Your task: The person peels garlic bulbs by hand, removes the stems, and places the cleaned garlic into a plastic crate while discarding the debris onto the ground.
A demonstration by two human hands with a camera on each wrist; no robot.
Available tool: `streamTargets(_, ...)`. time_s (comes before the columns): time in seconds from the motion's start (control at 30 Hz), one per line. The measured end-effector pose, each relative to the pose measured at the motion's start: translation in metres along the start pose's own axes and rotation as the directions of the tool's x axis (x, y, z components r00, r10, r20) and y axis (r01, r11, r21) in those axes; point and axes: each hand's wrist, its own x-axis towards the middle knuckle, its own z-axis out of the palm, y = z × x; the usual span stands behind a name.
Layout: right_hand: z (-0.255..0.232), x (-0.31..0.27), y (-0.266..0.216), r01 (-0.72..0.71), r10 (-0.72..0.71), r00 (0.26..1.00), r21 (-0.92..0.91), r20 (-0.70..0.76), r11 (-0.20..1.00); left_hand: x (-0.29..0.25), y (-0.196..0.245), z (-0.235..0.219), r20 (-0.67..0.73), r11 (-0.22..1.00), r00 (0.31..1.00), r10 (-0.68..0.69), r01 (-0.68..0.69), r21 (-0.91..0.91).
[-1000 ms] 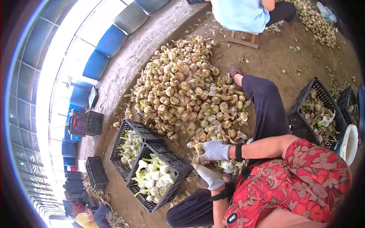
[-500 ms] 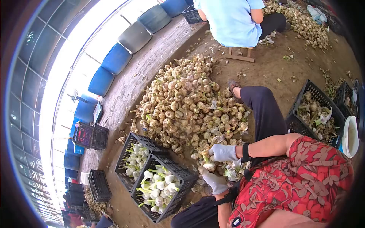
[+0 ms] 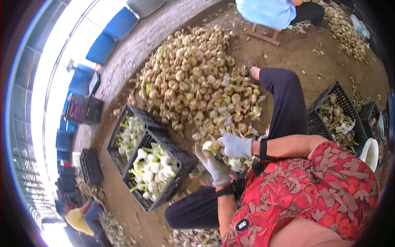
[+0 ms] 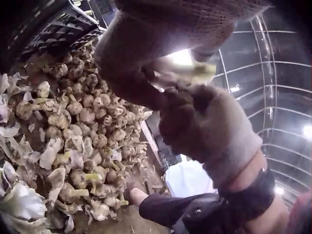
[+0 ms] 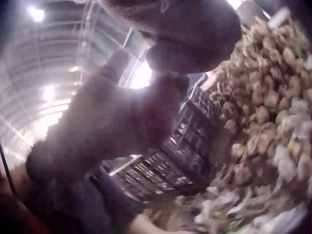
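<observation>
A garlic bulb (image 3: 207,145), pale and partly bared, is held between my two gloved hands over the near edge of the garlic pile (image 3: 185,78). My right hand (image 3: 237,146) pinches it from the upper side, fingers curled. From below, my left hand (image 3: 216,166) grips it at the fingertips. In the left wrist view a pale yellow-green stem (image 4: 204,73) pokes out between the gloves, and the bulb is mostly hidden by the fingers. Right by the left hand stands a black crate (image 3: 181,175) of cleaned white garlic (image 3: 154,171).
A second black crate (image 3: 117,136) of cleaned garlic adjoins the first. Black crates (image 3: 314,117) with husks and a white bucket (image 3: 370,152) stand at the right. Loose peelings (image 4: 48,156) lie under the hands. A person in light blue (image 3: 263,12) sits on a low stool beyond the pile.
The head view has swung about. Both hands stay together at the garlic; the bulb has turned between them, and the left hand's fingers have come up along its side.
</observation>
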Motion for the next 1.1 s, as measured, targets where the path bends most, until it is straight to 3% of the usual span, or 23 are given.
streamTargets(0.03, -0.024, -0.001, -0.027, -0.058, 0.044, 0.983, 0.073, 0.178, 0.996, 0.0, 0.007, -0.004, 0.049, 0.995, 0.998, 0.026, -0.03, 0.091)
streamTargets(0.07, -0.037, -0.004, -0.044, -0.441, 0.303, 0.885, 0.427, 0.353, 0.789, -0.003, 0.012, -0.002, 0.098, 0.975, 0.986, -0.133, 0.148, -0.168)
streamTargets(0.1, -0.038, 0.0, -0.037, -0.4, 0.286, 0.909, 0.447, 0.302, 0.8, -0.008, 0.028, 0.01, 0.144, 0.856, 0.947, -0.288, 0.322, -0.404)
streamTargets(0.17, -0.057, 0.003, -0.042, -0.317, 0.287, 0.948, 0.506, 0.138, 0.802, 0.002, 0.009, -0.009, 0.276, 0.741, 0.934, -0.225, 0.349, -0.574)
streamTargets(0.2, -0.06, 0.008, -0.027, -0.448, 0.431, 0.887, 0.536, 0.166, 0.716, 0.005, -0.002, -0.019, 0.338, 0.669, 0.924, -0.181, 0.368, -0.646)
streamTargets(0.23, -0.054, 0.014, -0.002, -0.366, 0.384, 0.923, 0.365, 0.026, 0.856, -0.001, 0.011, 0.0, 0.172, 0.77, 0.954, -0.243, 0.298, -0.564)
streamTargets(0.27, -0.051, 0.017, 0.009, -0.285, 0.304, 0.947, 0.166, -0.1, 0.944, -0.001, 0.015, -0.001, 0.233, 0.749, 0.943, -0.236, 0.329, -0.575)
streamTargets(0.33, -0.057, 0.018, 0.024, -0.359, 0.388, 0.894, 0.159, -0.226, 0.92, 0.0, 0.023, -0.004, 0.355, 0.704, 0.91, -0.216, 0.397, -0.589)
streamTargets(0.37, -0.069, 0.02, 0.029, -0.487, 0.484, 0.846, 0.046, -0.223, 0.872, -0.005, 0.029, -0.002, 0.306, 0.64, 0.922, -0.236, 0.384, -0.665)
streamTargets(0.4, -0.07, 0.02, 0.051, -0.277, 0.283, 0.958, -0.354, -0.037, 0.893, -0.004, 0.028, -0.004, 0.332, 0.649, 0.925, -0.185, 0.369, -0.665)
streamTargets(0.43, -0.069, 0.016, 0.046, -0.201, 0.313, 0.91, -0.372, 0.272, 0.906, -0.003, 0.027, -0.008, 0.356, 0.659, 0.925, -0.136, 0.353, -0.664)
streamTargets(0.47, -0.069, 0.007, 0.033, -0.126, 0.323, 0.769, -0.365, 0.551, 0.923, -0.001, 0.024, -0.013, 0.379, 0.668, 0.921, -0.09, 0.338, -0.663)
streamTargets(0.5, -0.082, 0.002, -0.029, 0.013, 0.359, 0.699, -0.513, 0.618, 0.858, 0.004, 0.016, -0.022, 0.451, 0.662, 0.892, -0.039, 0.361, -0.657)
streamTargets(0.53, -0.074, -0.002, -0.039, 0.022, 0.297, 0.8, -0.521, 0.521, 0.853, 0.004, 0.018, -0.023, 0.444, 0.676, 0.894, -0.061, 0.364, -0.641)
streamTargets(0.6, -0.067, 0.004, -0.042, -0.033, 0.067, 0.945, -0.111, 0.319, 0.993, 0.001, 0.021, -0.023, 0.427, 0.698, 0.899, -0.098, 0.368, -0.614)
streamTargets(0.67, -0.055, 0.012, -0.049, -0.078, 0.077, 0.976, 0.0, 0.202, 0.997, -0.002, 0.015, -0.019, 0.234, 0.965, 0.97, -0.063, 0.119, -0.233)
streamTargets(0.7, -0.05, 0.014, -0.051, -0.096, 0.087, 0.986, 0.061, 0.14, 0.993, -0.002, 0.013, -0.017, 0.149, 1.0, 0.989, -0.009, 0.008, 0.01)
streamTargets(0.8, -0.034, 0.014, -0.053, -0.21, 0.209, 0.977, 0.228, 0.027, 0.951, -0.002, 0.022, -0.002, 0.007, 0.884, 1.0, -0.028, 0.028, -0.466)
streamTargets(0.83, -0.028, 0.012, -0.056, -0.143, 0.152, 0.985, 0.103, -0.082, 0.984, -0.005, 0.023, -0.004, -0.019, 0.931, 0.999, -0.035, 0.026, -0.364)
streamTargets(0.93, -0.015, 0.003, -0.059, 0.257, -0.287, 0.958, -0.379, -0.022, 0.889, -0.01, 0.016, -0.012, -0.021, 0.992, 0.996, 0.082, -0.084, -0.092)
streamTargets(0.97, -0.012, 0.003, -0.056, 0.271, -0.298, 0.955, -0.4, -0.005, 0.875, -0.009, 0.016, -0.014, -0.017, 0.985, 0.999, 0.034, -0.037, -0.166)
streamTargets(1.07, -0.022, 0.015, -0.046, 0.02, -0.011, 0.992, 0.073, -0.122, 0.997, -0.003, 0.021, -0.017, 0.017, 0.919, 0.995, -0.103, 0.102, -0.381)
streamTargets(1.1, -0.029, 0.023, -0.043, -0.123, 0.133, 0.978, 0.07, -0.161, 0.99, -0.004, 0.023, -0.011, -0.086, 0.938, 0.988, -0.128, 0.092, -0.334)
